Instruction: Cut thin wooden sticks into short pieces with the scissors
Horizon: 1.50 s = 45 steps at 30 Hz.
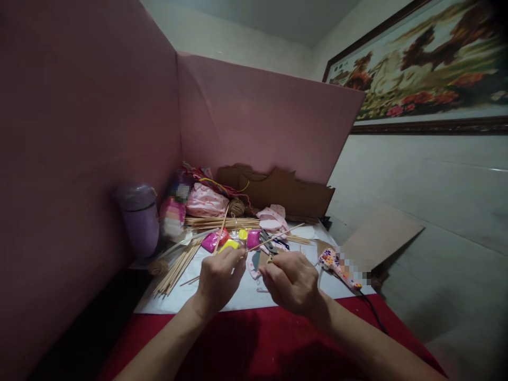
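Observation:
My left hand (219, 278) is closed in a pinch on thin bamboo sticks (273, 236); one points up toward the twine ball, another runs right toward the pink cloth. My right hand (291, 280) is closed too, fingers curled by the sticks' crossing point, gripping something small I cannot make out. Both hands hover over a white sheet (238, 299) on the red tablecloth (254, 344).
Loose bamboo sticks (177, 267), a twine ball (236, 207), pink and yellow clay packs (216, 239), scissors (270, 244), a patterned glue gun (335, 264) with a black cord, a purple cup (139, 217), pink cloth (273, 217) and cardboard (286, 193) lie about. Pink partition walls stand left and behind.

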Motion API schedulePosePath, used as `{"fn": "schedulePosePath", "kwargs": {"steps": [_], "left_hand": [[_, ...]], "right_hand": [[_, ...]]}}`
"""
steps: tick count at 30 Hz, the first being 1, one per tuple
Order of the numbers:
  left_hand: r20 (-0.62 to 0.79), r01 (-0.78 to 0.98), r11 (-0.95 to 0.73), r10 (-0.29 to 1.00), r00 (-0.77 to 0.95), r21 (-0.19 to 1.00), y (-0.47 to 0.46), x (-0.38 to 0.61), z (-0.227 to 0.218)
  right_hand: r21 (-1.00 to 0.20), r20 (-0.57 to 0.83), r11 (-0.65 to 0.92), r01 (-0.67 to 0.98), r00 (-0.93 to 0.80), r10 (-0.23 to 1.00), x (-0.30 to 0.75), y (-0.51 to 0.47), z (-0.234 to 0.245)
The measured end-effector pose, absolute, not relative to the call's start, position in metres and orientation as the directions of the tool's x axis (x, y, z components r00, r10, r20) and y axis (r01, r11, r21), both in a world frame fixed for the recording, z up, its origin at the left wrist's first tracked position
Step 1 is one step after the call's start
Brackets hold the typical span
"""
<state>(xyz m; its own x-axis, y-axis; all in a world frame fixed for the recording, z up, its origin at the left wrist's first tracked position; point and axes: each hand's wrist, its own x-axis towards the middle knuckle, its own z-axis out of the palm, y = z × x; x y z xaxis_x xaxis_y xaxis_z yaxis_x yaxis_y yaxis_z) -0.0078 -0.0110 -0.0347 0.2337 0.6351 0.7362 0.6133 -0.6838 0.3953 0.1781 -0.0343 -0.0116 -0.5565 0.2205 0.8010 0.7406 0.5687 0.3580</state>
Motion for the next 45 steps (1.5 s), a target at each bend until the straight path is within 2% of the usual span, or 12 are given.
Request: {"fn": "schedulePosePath", "kwargs": {"steps": [2,6,15,22,27,32,40,45], "left_hand": [[0.751,0.671,-0.681,0.598,0.28,0.292,-0.011,-0.008,-0.038],[0.768,0.716,-0.678,0.544,0.338,0.164,-0.012,-0.01,-0.042],[0.782,0.669,-0.726,0.507,0.363,0.16,-0.017,-0.012,-0.04],[0.804,0.676,-0.734,0.442,0.399,0.068,-0.017,-0.011,-0.039],[0.782,0.652,-0.751,0.467,0.412,0.104,-0.016,-0.011,-0.038],[0.758,0.614,-0.77,0.502,0.416,0.173,-0.012,-0.01,-0.037],[0.834,0.591,-0.797,0.408,0.371,0.127,-0.009,-0.007,-0.038],[0.824,0.591,-0.793,0.429,0.369,0.148,-0.009,-0.007,-0.038]], "right_hand": [[0.363,0.817,0.547,0.754,-0.54,0.201,0.172,-0.036,-0.007],[0.356,0.777,0.523,0.774,-0.556,0.294,0.171,-0.027,-0.007],[0.341,0.783,0.574,0.745,-0.563,0.266,0.179,-0.025,-0.013],[0.356,0.773,0.561,0.747,-0.573,0.274,0.177,-0.028,-0.008],[0.329,0.749,0.575,0.749,-0.578,0.325,0.177,-0.026,-0.004],[0.228,0.688,0.618,0.752,-0.574,0.444,0.178,-0.022,0.001],[0.166,0.662,0.63,0.759,-0.559,0.499,0.179,-0.02,0.001],[0.145,0.65,0.615,0.775,-0.543,0.531,0.178,-0.02,-0.002]]}}
